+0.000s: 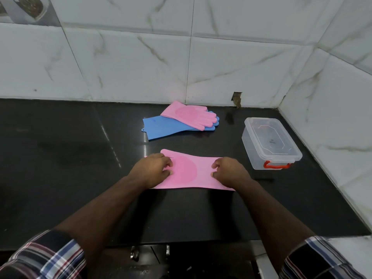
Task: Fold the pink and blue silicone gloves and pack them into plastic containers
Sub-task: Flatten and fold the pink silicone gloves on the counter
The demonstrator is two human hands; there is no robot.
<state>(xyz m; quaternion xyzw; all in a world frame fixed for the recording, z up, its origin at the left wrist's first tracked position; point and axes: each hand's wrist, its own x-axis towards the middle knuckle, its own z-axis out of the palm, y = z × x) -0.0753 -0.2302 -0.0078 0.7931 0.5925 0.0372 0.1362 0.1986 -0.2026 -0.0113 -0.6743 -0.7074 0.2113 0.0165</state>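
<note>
Left of the lidded container (271,142), both hands, left hand (152,170) and right hand (229,171), press curled fingers on the flat pink glove (191,174); fold squarely, aligning edges before creasing.

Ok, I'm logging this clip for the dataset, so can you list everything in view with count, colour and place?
near pink glove: one, pink, flat on the counter under both hands
far pink glove: one, pink, near the wall, lying on the blue glove
blue glove: at least one, blue, under the far pink glove
plastic container: one, clear with red latch, lid on, right of the gloves
counter: one, black
wall tiles: white marble pattern, behind the counter
left hand: on the near glove's finger end
right hand: on its cuff end
</note>
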